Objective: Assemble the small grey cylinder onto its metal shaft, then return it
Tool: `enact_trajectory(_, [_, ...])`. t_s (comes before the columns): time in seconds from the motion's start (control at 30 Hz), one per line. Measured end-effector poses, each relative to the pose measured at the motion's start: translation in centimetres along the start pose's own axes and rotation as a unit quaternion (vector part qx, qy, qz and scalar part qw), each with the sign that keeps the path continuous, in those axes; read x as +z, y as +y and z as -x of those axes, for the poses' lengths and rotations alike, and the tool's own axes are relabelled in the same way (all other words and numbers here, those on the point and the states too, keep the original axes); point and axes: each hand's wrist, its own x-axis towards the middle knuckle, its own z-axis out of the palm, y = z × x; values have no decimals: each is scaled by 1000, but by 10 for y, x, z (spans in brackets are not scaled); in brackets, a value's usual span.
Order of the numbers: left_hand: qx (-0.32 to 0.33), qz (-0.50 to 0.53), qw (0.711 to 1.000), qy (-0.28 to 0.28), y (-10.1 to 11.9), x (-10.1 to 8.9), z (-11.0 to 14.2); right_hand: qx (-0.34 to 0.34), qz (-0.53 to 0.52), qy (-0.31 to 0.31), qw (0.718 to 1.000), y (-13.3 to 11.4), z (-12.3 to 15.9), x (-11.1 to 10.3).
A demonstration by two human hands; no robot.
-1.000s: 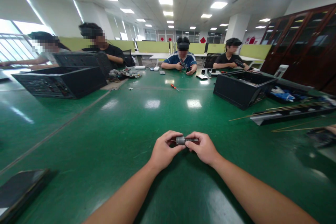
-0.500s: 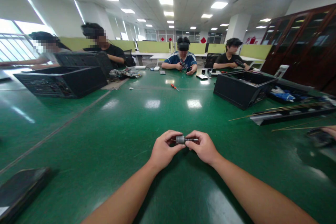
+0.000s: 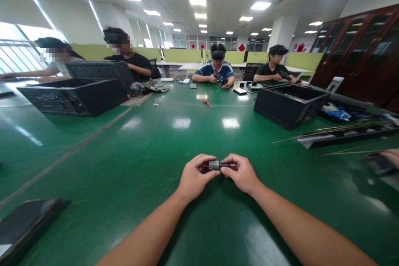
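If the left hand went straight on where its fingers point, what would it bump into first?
Probably the right hand: its fingertips are just past those of the left hand, along the small metal part held between them. Exact depth is hard to tell.

Ceiling lights [image 3: 197, 1]: rows of white panels, making the room bright.
Windows [image 3: 39, 32]: daylight from far left, blown out to white.
Green tabletop [image 3: 140, 145]: glossy, mirroring pale patches of glare; soft shadow between the forearms [image 3: 152, 226].
Held metal part [image 3: 214, 165]: small, its fine detail soft.
Wooden cabinet [image 3: 355, 50]: dim, tilted and stretched by wide-angle distortion.
Co-workers' heads [image 3: 218, 52]: partly pixelated.
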Motion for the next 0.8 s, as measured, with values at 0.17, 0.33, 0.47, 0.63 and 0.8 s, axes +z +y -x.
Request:
enact_trajectory(0.17, [3, -1, 1000, 1, 0, 0, 0, 1, -2, -1, 1000, 0, 0, 0])
enact_trajectory(0.33, [-1, 2, 1000, 2, 0, 0, 0, 6, -3, -5, 1000, -2, 1, 0])
enact_trajectory(0.47, [-4, 5, 1000, 3, 2, 0, 0, 8, -6, -12, 1000, -2, 1, -1])
enact_trajectory(0.63, [3, -3, 1000, 1, 1, 0, 0, 9, -5, -14, 1000, -2, 0, -2])
enact_trajectory(0.8, [5, -5, 1000, 1, -2, 0, 0, 5, 0, -14, 1000, -1, 0, -3])
